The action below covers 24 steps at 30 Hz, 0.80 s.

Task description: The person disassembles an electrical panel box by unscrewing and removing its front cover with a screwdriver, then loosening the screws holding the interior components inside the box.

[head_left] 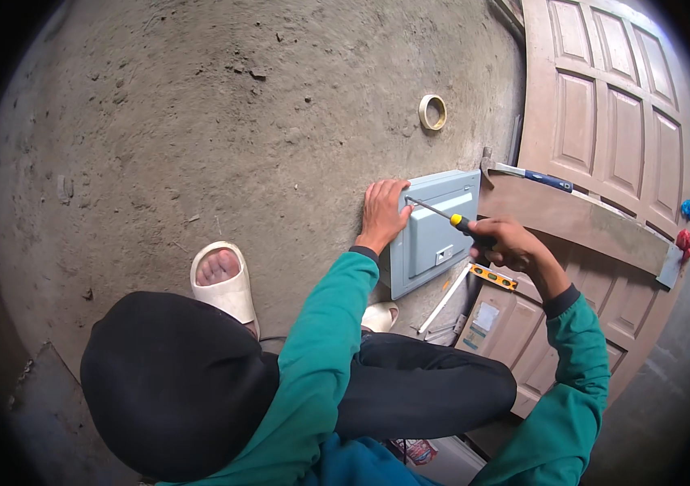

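Note:
A light grey-blue metal electrical panel box (440, 217) with a raised door and small latch stands tilted on the concrete floor in front of me. My left hand (384, 214) is closed on its upper left corner, the thumb lying on the front face. In my right hand (513, 245) is a screwdriver (436, 209) with a black and yellow handle. Its long shank points left, and the tip meets the panel's face at the upper left, beside my left thumb. Whether a screw sits under the tip is too small to make out.
Right of the panel lie brown panelled doors (588, 105) and a wooden plank (596, 231). A hammer (547, 178) rests at the plank's far edge. A yellow spirit level (493, 278) lies near my right forearm. Beyond the panel, a tape roll (432, 112) sits on the floor.

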Each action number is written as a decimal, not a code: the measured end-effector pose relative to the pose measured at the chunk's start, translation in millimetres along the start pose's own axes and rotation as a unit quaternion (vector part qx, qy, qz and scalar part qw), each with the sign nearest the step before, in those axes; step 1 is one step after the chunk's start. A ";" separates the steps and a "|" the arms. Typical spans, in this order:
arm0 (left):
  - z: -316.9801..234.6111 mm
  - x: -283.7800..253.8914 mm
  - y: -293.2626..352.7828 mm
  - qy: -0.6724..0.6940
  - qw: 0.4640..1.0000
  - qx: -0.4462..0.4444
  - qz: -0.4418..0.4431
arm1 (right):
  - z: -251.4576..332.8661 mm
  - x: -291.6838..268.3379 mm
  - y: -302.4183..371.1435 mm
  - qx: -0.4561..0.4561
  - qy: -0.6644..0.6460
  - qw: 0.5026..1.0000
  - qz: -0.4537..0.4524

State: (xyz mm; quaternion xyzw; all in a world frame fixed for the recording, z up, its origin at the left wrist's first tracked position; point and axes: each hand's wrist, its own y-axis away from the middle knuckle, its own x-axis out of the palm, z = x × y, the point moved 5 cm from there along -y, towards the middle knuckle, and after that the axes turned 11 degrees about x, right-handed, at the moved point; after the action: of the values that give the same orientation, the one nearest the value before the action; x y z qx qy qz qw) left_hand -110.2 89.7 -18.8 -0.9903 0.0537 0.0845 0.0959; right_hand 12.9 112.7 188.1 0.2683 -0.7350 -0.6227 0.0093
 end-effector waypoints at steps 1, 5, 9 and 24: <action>1.5 3.4 0.2 0.020 1.000 -0.022 0.009 | -7.0 0.2 -1.4 0.000 -0.003 1.000 -0.002; 11.1 5.0 0.6 0.049 0.995 -0.079 0.026 | 15.1 42.0 28.9 -0.343 0.690 0.510 -0.383; 5.5 -3.7 -0.9 0.020 0.998 -0.061 0.009 | 21.3 51.9 43.3 -0.401 0.696 0.462 -0.375; -41.6 18.6 0.9 0.136 0.986 0.094 0.027 | 8.5 6.6 32.2 -0.257 0.227 0.899 -0.272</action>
State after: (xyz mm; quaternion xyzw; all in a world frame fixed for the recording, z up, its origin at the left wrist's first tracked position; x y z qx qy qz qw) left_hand -85.5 78.8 18.0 -0.9774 0.1011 -0.0537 0.1777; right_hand -8.0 120.4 213.7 0.5803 -0.4255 -0.6904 0.0749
